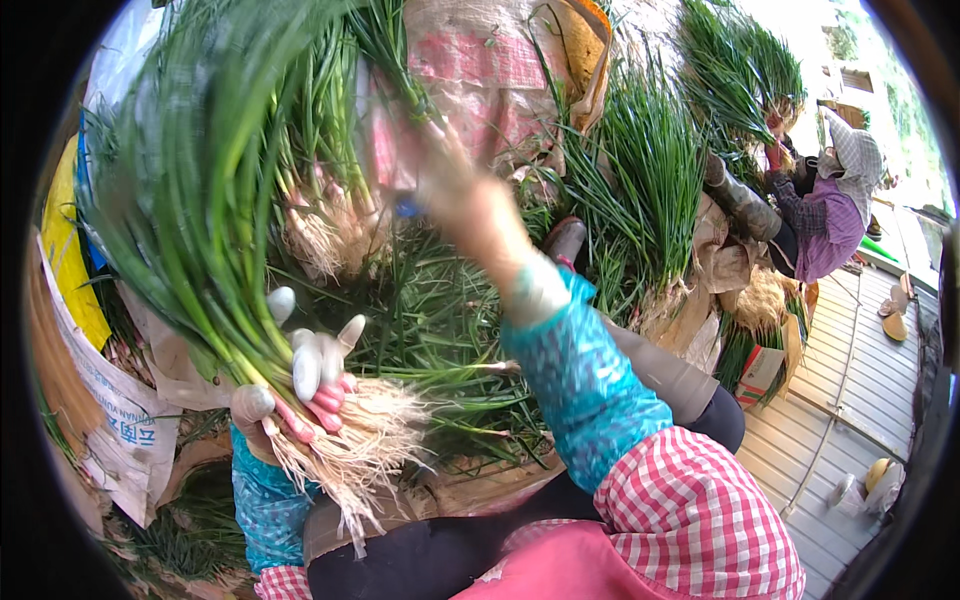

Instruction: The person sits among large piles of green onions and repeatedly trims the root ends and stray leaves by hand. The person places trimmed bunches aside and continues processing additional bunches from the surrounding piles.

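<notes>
My left hand (300,382), in a pale glove, grips a thick bunch of green garlic plants (225,300) near their pink bulbs. Long pale roots hang from it to the lower right, and the leaves sweep up to the upper left. My right hand (457,176) is stretched forward and blurred; its fingers close on the pale stem ends of a few more green garlic plants (405,82). Another rooted bunch (337,217) stands between the hands, beyond loose leaves and stalks (427,300) on the ground.
A woven sack (480,67) lies ahead. A large bunch of plants (645,180) leans right of my right arm. Farther right sits a co-worker (832,202) holding plants. A printed white sack (120,420) is at left; a cardboard box (761,375) is by the metal decking (817,435).
</notes>
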Motion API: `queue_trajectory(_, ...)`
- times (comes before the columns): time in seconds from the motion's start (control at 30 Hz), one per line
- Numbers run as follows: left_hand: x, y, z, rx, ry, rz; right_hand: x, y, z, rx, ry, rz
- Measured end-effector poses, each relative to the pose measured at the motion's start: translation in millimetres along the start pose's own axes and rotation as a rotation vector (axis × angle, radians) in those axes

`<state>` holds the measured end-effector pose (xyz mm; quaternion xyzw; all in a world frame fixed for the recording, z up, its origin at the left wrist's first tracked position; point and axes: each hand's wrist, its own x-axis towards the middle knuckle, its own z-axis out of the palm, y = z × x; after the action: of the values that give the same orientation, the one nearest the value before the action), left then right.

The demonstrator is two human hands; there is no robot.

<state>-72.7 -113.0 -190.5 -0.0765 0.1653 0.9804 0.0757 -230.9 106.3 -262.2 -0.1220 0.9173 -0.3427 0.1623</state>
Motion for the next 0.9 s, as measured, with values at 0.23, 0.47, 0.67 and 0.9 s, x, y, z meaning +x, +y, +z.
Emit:
queue_trajectory(0.23, 10.8, -15.0, -0.1, -0.043, 0.281, -0.132, 77.1, 61.5, 33.7, -0.089, 0.135, 0.080)
queue_trajectory(0.47, 6.5, -6.8, 0.3, -0.099, 0.226, -0.046, 7.0, 61.4, -36.7, 1.070, 0.304, 0.472)
queue_trajectory(0.67, 8.8, -10.4, -3.6, -0.055, 0.189, -0.062, -18.7, 77.2, -43.5, 0.031, 0.627, 0.006)
queue_trajectory(0.9, 8.6, -11.8, -6.8, -0.079, 0.230, -0.067, -4.1, 33.8, 2.6, -0.361, 0.077, 0.327)
